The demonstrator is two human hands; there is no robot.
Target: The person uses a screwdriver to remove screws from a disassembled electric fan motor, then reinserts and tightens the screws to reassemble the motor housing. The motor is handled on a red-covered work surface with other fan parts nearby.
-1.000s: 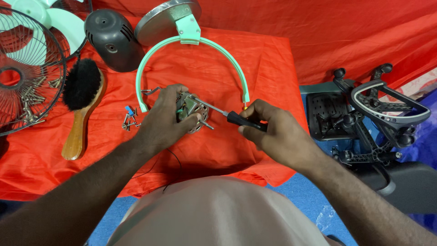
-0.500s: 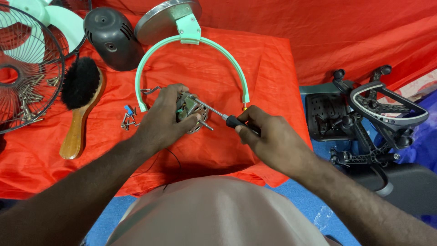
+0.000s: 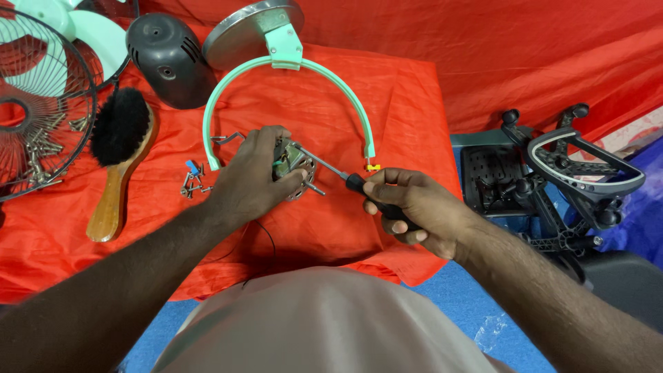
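Note:
My left hand (image 3: 254, 178) grips a small metal fan motor (image 3: 295, 169) on the red cloth, fingers wrapped over its top. My right hand (image 3: 414, 207) holds a black-handled screwdriver (image 3: 345, 179); its thin shaft slants up and left, and the tip rests against the motor. A mint-green arched fan bracket (image 3: 290, 69) curves around both hands' working spot, joined to a round metal base (image 3: 248, 31) at the back.
A wooden-handled black brush (image 3: 117, 159) lies at left beside a wire fan guard (image 3: 38, 117). Small screws (image 3: 193, 181) lie near my left wrist. A dark motor cover (image 3: 169, 62) sits behind. A black swivel-chair base (image 3: 552, 173) stands right of the red cloth (image 3: 400, 103).
My right hand has slid a little down and right along the screwdriver, showing more of the shaft. The left hand stays on the motor.

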